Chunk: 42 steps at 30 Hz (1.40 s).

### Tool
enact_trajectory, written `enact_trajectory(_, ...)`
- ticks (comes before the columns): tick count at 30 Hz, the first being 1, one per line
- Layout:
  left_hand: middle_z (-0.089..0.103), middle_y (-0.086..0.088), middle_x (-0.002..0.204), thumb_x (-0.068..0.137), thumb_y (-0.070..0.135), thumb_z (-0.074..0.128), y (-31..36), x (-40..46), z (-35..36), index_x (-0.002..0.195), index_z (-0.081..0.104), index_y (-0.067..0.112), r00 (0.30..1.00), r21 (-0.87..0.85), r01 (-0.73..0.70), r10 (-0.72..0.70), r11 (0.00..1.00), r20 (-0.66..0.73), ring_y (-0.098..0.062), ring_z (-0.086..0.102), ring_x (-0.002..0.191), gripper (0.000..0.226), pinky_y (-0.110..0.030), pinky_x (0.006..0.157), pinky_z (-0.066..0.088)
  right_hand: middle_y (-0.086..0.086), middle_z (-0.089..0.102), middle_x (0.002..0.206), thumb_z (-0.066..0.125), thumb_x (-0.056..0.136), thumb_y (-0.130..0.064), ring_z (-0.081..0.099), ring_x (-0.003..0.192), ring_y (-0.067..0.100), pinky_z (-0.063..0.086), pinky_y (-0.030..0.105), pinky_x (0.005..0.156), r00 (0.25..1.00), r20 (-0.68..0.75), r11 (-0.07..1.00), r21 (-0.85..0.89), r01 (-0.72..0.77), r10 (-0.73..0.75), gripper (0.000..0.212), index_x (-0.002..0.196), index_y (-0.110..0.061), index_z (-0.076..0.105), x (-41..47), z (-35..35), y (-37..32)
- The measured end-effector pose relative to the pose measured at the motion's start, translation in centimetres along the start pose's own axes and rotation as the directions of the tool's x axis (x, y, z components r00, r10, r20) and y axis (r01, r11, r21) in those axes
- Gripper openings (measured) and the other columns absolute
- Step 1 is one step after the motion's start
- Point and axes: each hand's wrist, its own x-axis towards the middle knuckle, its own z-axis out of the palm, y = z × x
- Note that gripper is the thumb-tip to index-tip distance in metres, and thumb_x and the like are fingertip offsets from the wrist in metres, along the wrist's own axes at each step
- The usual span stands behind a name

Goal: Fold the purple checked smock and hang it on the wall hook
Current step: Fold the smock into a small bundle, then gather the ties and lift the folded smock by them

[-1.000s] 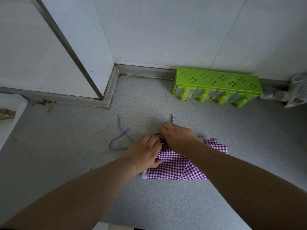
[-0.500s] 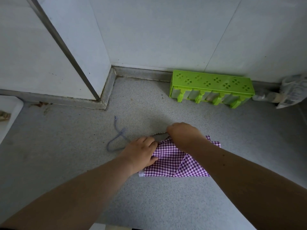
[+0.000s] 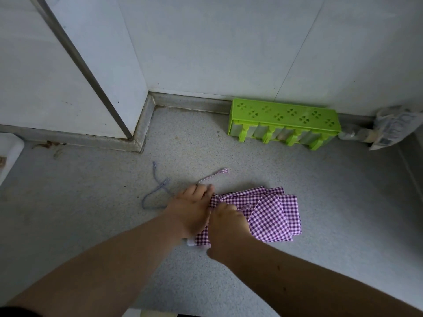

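Observation:
The purple checked smock (image 3: 272,213) lies folded into a small flat bundle on the grey speckled floor. My left hand (image 3: 191,208) presses down on its left end, fingers flat. My right hand (image 3: 226,221) rests beside it on the cloth, pinching the fabric near the left corner. One checked tie (image 3: 212,176) trails away from the bundle toward the wall. A second thin tie (image 3: 158,189) loops on the floor to the left. No wall hook is in view.
A green plastic rack (image 3: 283,122) stands against the white wall behind the smock. A crumpled white bag (image 3: 393,126) lies in the right corner. A wall corner with a grey skirting (image 3: 142,133) juts out at left. A white object (image 3: 9,152) sits at the left edge.
My right hand drew back from the far top edge of the bundle to its near left part, beside my left hand. The checked tie now lies uncovered on the floor.

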Motion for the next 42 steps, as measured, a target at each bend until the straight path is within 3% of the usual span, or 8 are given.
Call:
enact_trajectory(12,0.060,0.009,0.140,0.109,0.039,0.037,-4.1,1.1,-3.6,0.138,0.063,0.031,0.999,-0.266,0.025,-0.033,0.964,-0.025,-0.011,0.050,0.129,0.040,-0.037,0.114,0.041,0.018,0.062,0.119,0.046,0.104,-0.014,0.064,0.105,0.029,0.055,0.038,0.085,0.989,-0.027,0.990,-0.009,0.142,-0.143,0.028,0.124,0.000,0.058,0.3,0.1,1.5)
enact_trajectory(16,0.066,0.006,0.120,0.110,0.032,0.042,-7.0,1.2,-5.4,0.124,0.071,0.022,0.925,-0.699,0.252,-0.378,0.669,-0.028,-0.014,0.060,0.112,0.034,-0.036,0.099,0.047,0.013,0.068,0.119,0.043,0.107,-0.032,0.066,0.114,0.030,0.054,0.042,0.099,0.997,-0.024,0.951,0.298,0.083,-0.080,0.036,0.126,-0.009,0.063,1.5,-3.6,4.4)
enact_trajectory(22,0.067,-0.016,0.084,0.107,0.014,0.045,-12.0,2.6,-6.0,0.079,0.062,0.006,0.634,-0.749,0.616,-0.719,0.244,0.286,-0.026,0.056,0.068,0.034,-0.033,0.061,0.044,0.005,0.071,0.109,0.045,0.104,-0.026,0.069,0.101,0.024,0.055,0.035,0.093,0.989,0.141,0.449,0.882,-0.142,0.036,0.033,0.124,-0.008,0.064,1.7,-8.1,10.5)
enact_trajectory(24,0.067,-0.011,0.060,0.109,0.028,0.037,-10.3,1.3,-5.7,0.068,0.064,0.004,0.715,-0.813,0.578,-0.524,0.069,0.463,-0.024,0.051,0.055,0.055,-0.029,0.052,0.035,0.012,0.073,0.112,0.050,0.098,-0.019,0.069,0.104,0.029,0.053,0.044,0.101,0.981,0.171,0.179,0.966,-0.185,0.091,0.027,0.117,-0.006,0.065,1.5,-8.4,11.6)
enact_trajectory(28,0.074,-0.025,0.099,0.101,0.073,0.012,-5.8,0.1,-5.9,0.104,0.075,-0.003,0.826,-0.822,0.562,0.019,-0.086,0.563,-0.033,0.068,0.088,0.099,-0.040,0.082,0.046,0.017,0.070,0.115,0.047,0.094,-0.008,0.066,0.105,0.032,0.054,0.043,0.090,0.961,0.264,-0.180,0.952,-0.246,0.082,0.019,0.109,-0.008,0.060,0.8,-8.4,11.8)
enact_trajectory(32,0.074,-0.015,0.130,0.097,0.079,0.030,-1.9,1.3,-7.6,0.129,0.073,0.014,0.864,-0.813,0.485,0.029,-0.323,0.503,-0.036,0.063,0.129,0.084,-0.053,0.114,0.044,0.018,0.071,0.112,0.045,0.091,-0.005,0.065,0.101,0.033,0.052,0.042,0.086,0.951,0.309,-0.283,0.912,-0.298,-0.006,0.030,0.115,-0.005,0.061,0.2,-7.4,11.3)
enact_trajectory(37,0.080,-0.009,0.108,0.112,0.028,0.041,0.4,1.8,-8.2,0.121,0.071,0.007,0.866,-0.860,0.313,-0.250,-0.404,0.433,-0.023,0.075,0.094,0.037,-0.033,0.075,0.060,0.015,0.074,0.101,0.043,0.088,-0.003,0.066,0.095,0.031,0.051,0.042,0.085,0.943,0.331,-0.365,0.876,-0.314,-0.016,0.032,0.112,-0.004,0.064,0.2,-6.1,10.9)
enact_trajectory(42,0.079,-0.007,0.089,0.113,0.048,0.030,-0.3,1.0,-5.0,0.108,0.074,0.014,0.764,-0.884,0.352,-0.452,-0.307,0.461,-0.024,0.073,0.083,0.056,-0.038,0.073,0.058,0.017,0.073,0.114,0.046,0.092,-0.006,0.067,0.107,0.035,0.054,0.047,0.090,0.923,0.373,-0.476,0.831,-0.288,0.094,0.032,0.121,-0.008,0.060,1.3,-4.2,11.6)
